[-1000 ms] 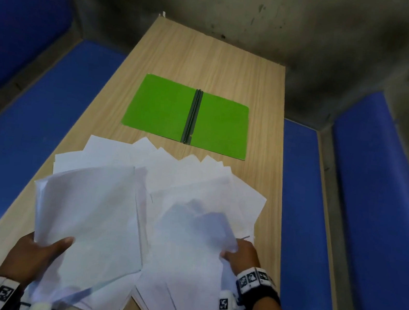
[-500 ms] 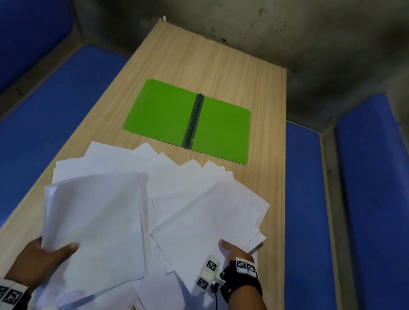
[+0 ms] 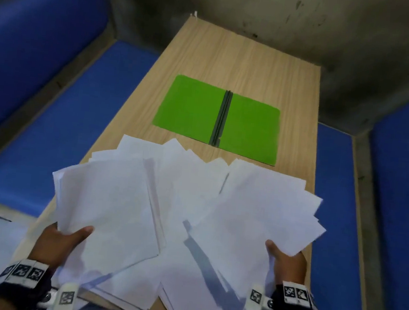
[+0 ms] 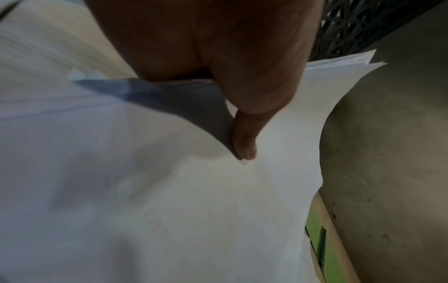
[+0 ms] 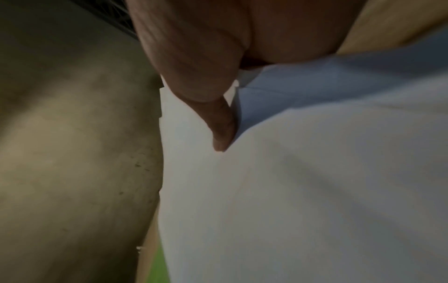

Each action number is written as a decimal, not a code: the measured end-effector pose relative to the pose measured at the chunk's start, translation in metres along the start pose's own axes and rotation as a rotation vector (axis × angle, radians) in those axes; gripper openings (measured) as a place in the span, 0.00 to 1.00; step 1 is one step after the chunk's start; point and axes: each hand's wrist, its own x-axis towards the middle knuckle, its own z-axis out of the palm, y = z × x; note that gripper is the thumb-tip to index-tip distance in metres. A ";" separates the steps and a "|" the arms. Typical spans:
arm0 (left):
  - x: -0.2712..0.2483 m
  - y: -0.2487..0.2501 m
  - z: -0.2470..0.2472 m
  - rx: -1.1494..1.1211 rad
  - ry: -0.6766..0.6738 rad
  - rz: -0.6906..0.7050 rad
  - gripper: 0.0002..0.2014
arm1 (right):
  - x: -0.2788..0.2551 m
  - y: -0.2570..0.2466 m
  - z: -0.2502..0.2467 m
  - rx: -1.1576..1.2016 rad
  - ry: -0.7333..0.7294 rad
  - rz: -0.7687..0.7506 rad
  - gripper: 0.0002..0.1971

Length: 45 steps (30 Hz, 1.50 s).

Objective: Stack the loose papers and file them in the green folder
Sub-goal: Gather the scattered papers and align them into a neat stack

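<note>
— Pinching a sheaf of papers [image 3: 110, 203], the left hand [image 3: 59, 243] has its thumb on top; the right hand [image 3: 285, 262] pinches a second sheaf [image 3: 263, 211] the same way.

— And the fingers beneath?

— Hidden under the sheets — probably curled, though neither wrist view shows them.

— Where is the green folder [image 3: 217, 118]?

— Lying open on the wooden table [image 3: 246, 58], just beyond the loose papers [image 3: 183, 178] fanned between both hands.

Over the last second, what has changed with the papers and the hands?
The right hand shifted toward the table's right edge and took hold of a bundle of white paper sheets. The left hand kept its stack; the open green folder stayed put.
</note>
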 end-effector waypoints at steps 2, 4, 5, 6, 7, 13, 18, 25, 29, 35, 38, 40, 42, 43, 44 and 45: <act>0.003 -0.002 -0.009 -0.010 0.025 0.013 0.24 | 0.000 -0.018 -0.021 -0.020 -0.009 -0.012 0.29; 0.008 -0.005 -0.019 -0.020 0.043 0.018 0.24 | 0.002 -0.027 -0.036 0.037 -0.053 -0.014 0.22; 0.012 -0.008 -0.024 -0.028 0.052 0.015 0.25 | 0.005 -0.026 -0.040 0.048 -0.074 -0.013 0.23; 0.016 -0.010 -0.029 -0.032 0.066 0.001 0.26 | 0.006 -0.026 -0.043 0.034 -0.104 -0.016 0.25; 0.020 -0.012 -0.034 -0.035 0.078 0.000 0.27 | 0.009 -0.024 -0.044 -0.016 -0.148 -0.039 0.27; 0.033 -0.026 -0.059 -0.019 0.143 -0.024 0.32 | -0.036 -0.060 0.019 0.105 -0.582 -0.090 0.16; 0.037 -0.038 -0.072 -0.023 0.148 -0.041 0.30 | -0.053 -0.033 0.125 -0.215 -0.758 -0.054 0.37; 0.039 -0.054 -0.072 -0.036 0.090 -0.088 0.26 | -0.095 0.009 0.222 -0.534 -0.758 -0.040 0.16; 0.043 -0.059 -0.071 -0.036 0.066 -0.105 0.25 | -0.102 0.009 0.248 -0.562 -0.675 0.004 0.31; 0.046 -0.052 -0.077 -0.043 0.038 -0.092 0.24 | -0.105 0.004 0.256 -0.683 -0.729 -0.057 0.19; 0.048 -0.044 -0.092 -0.054 0.066 -0.087 0.23 | -0.103 -0.005 0.247 -0.740 -0.732 -0.155 0.14; 0.048 -0.039 -0.106 -0.063 0.091 -0.090 0.22 | -0.100 -0.014 0.238 -0.852 -0.749 -0.216 0.13; 0.048 -0.036 -0.119 -0.057 0.126 -0.087 0.24 | -0.096 -0.022 0.231 -0.998 -0.778 -0.302 0.06; 0.048 -0.035 -0.125 -0.062 0.141 -0.088 0.24 | -0.095 -0.024 0.230 -1.065 -0.805 -0.339 0.06; 0.047 -0.034 -0.130 -0.070 0.153 -0.092 0.25 | -0.095 -0.028 0.229 -1.119 -0.827 -0.384 0.08; 0.049 -0.036 -0.134 -0.074 0.163 -0.099 0.25 | -0.095 -0.029 0.230 -1.177 -0.851 -0.410 0.08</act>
